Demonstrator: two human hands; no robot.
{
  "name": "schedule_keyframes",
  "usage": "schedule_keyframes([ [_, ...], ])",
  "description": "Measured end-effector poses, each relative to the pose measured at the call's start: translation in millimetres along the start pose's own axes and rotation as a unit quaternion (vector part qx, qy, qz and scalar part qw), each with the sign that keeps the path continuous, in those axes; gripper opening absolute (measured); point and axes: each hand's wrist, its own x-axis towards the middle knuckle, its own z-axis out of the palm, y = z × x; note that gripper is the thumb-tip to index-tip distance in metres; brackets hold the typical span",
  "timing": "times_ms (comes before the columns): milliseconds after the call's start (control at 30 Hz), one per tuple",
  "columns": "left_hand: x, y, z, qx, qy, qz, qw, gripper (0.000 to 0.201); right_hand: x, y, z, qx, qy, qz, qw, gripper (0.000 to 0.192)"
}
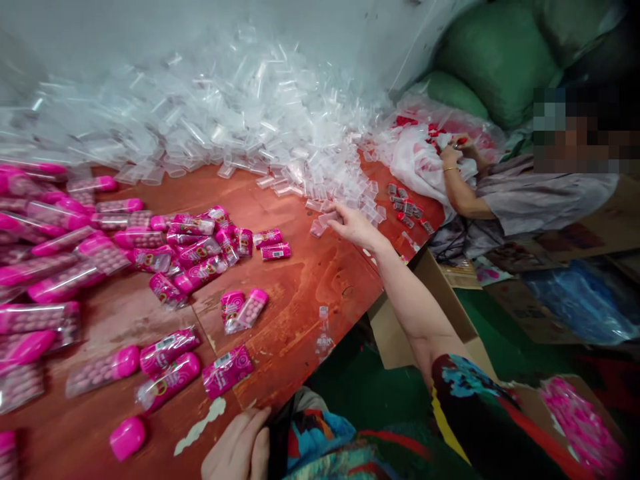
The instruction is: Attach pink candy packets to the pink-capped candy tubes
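The right hand reaches far forward, fingers loosely spread, fingertips touching the near edge of the heap of clear plastic tubes (long axes lying every way). The left hand rests flat at the red wooden table's near edge, well apart, holding nothing.

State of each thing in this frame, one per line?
Right hand: outstretched, fingers on a clear tube.
Left hand: resting at the table edge, holding nothing.
Clear tubes: empty, heaped loosely.
Pink tubes: filled, capped, lying flat.
Cardboard box: open.

two green sacks, one loose pink cap, one cardboard box; pink packs and clear tubes too many to count.
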Motion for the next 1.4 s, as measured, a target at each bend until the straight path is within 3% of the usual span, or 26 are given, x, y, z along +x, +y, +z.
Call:
schedule_keyframes([
  [167, 4, -5, -3.9, 0.031, -0.02, 0.048, 0.998, 0.023, 8, -10, -6, -0.074, -0.05, 0.004, 0.996, 0.033],
  [433, 8, 1, -4.6, 0.001, -0.02, 0.041, 0.999, 0.024, 33, -27, -2, -0.202, -0.152, 0.003, 0.967, 0.037],
  [667, 9, 1, -5.0, -0.021, -0.015, 0.016, 1.0, 0.03, 43, -23, 8, -0.215, -0.203, 0.016, 0.955, 0.043],
  [767, 9, 7, -4.4, -0.044, -0.004, -0.04, 0.998, 0.035, 33, -20, 2, -0.18, -0.162, -0.008, 0.97, 0.052],
  [867, 14, 17, -5.2, -0.052, -0.008, -0.058, 0.997, 0.035, 12, -27, 0, -0.179, -0.024, -0.07, 0.981, 0.046],
  [900, 16, 20, -5.8, -0.055, -0.004, -0.053, 0.997, 0.031, 3, -33, 3, -0.175, -0.006, -0.082, 0.981, 0.045],
  [967, 22, 25, -7.6, -0.058, 0.005, -0.052, 0.997, 0.022, -18, -50, 17, -0.131, 0.015, -0.12, 0.984, 0.043],
  [1133, 27, 36, -19.6, -0.087, 0.005, -0.07, 0.994, 0.016, -82, -102, 84, 0.016, -0.08, -0.191, 0.978, 0.031],
  [1267, 14, 39, -42.3, -0.057, 0.03, -0.098, 0.993, 0.017, -120, -124, 132, -0.001, -0.064, -0.201, 0.978, 0.033],
  [1400, -11, 36, -70.6, -0.005, 0.065, -0.175, 0.982, 0.023, -130, -126, 157, -0.048, -0.046, -0.168, 0.983, 0.047],
])
